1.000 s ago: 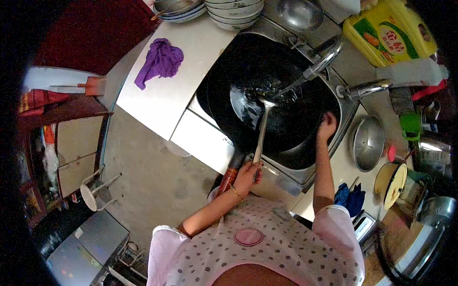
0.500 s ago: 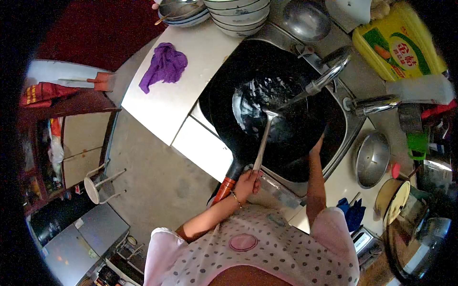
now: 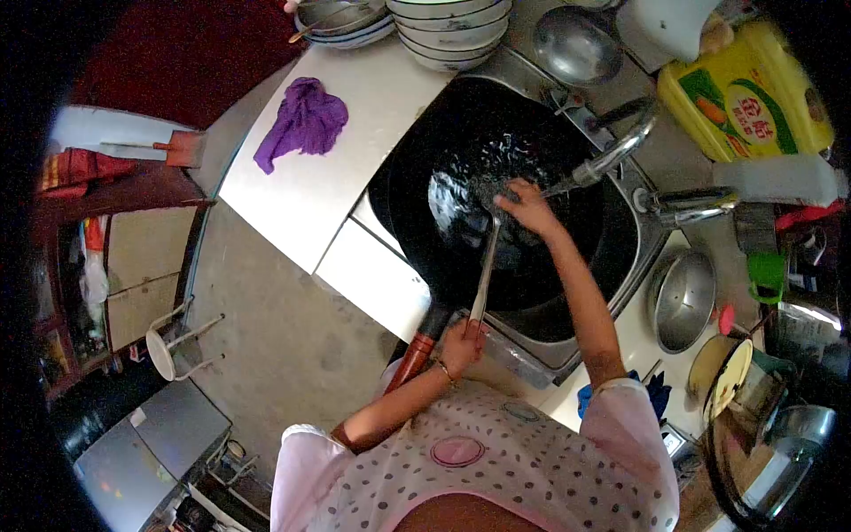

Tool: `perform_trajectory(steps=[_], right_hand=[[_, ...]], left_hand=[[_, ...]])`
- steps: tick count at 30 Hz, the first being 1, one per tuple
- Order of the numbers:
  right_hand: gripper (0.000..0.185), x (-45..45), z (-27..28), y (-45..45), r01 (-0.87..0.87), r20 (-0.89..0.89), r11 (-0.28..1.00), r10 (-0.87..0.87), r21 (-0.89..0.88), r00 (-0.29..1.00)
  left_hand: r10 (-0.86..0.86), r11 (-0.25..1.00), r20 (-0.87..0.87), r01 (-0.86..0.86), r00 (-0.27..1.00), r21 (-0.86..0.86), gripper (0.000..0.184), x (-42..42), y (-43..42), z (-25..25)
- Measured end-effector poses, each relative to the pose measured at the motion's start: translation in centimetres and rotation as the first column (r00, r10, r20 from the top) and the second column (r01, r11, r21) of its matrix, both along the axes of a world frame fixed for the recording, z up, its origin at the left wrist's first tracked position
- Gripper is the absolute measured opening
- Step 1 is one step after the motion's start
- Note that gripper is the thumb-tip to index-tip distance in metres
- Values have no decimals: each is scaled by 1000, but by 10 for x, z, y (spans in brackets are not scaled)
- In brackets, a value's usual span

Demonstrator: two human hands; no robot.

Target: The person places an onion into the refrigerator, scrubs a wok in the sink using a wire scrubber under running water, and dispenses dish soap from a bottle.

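Observation:
A large black wok sits in the metal sink, with water in it and its red-brown handle toward me. My left hand is closed round the handle of a metal spatula, whose head end reaches into the wok. Over the middle of the wok, my right hand is at the spatula's far end, under the faucet, with its fingers bent. Whether it grips the spatula is too small to tell. Water runs from the faucet beside its fingers.
Stacked bowls and a purple cloth lie on the white counter at the left. A metal ladle and yellow jug are behind the sink. Right of it are a metal bowl and a yellow pot.
My right hand has moved from the wok's right side to its middle, by the spatula's far end. My left hand stays on the spatula handle.

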State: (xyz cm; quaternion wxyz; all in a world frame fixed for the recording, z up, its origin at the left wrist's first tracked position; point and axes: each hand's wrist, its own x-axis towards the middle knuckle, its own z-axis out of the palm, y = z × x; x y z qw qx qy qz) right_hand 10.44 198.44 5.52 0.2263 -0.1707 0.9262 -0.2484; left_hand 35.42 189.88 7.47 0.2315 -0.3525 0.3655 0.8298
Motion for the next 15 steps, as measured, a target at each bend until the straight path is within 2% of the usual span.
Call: perform_trajectory(steps=[2,3,5,6,8,9,11,12,13,15], right_hand=[[57,-24,-6,-10,27,93,995,-37,101,995],[57,-42,-3,-9,-124,285,989,96,83,954],[54,-50,-58,7,-171,149,985,168,10,975],[54,-46,-58,7,-167,151,986,163,10,975],[50,-28,-51,10,28,247,992,4,-126,969],[50,-24,-44,12,30,246,992,1,-122,969],[49,-16,-12,12,-272,169,915,331,-297,928],[49,-17,-12,9,-185,276,963,235,-198,932],[49,-18,-11,6,-174,275,965,224,-194,935],[49,-26,-10,-3,94,351,994,-110,61,930]], left_hand=[[8,1000,18,-8,1000,0,17,4,0,-9],[5,1000,29,-5,1000,-1,17,9,-2,-11],[147,941,94,-168,985,295,18,9,-5,-15],[142,941,97,-165,985,295,18,5,-5,-9],[22,996,113,-13,993,-83,28,-6,-1,11],[19,997,112,-10,993,-79,28,-8,-2,13],[-126,929,7,121,992,-350,28,-6,-1,18],[-137,930,14,133,991,-343,28,-1,1,15],[-117,934,-14,105,993,-340,28,3,2,4],[-105,936,-57,80,993,-344,28,5,1,-10]])
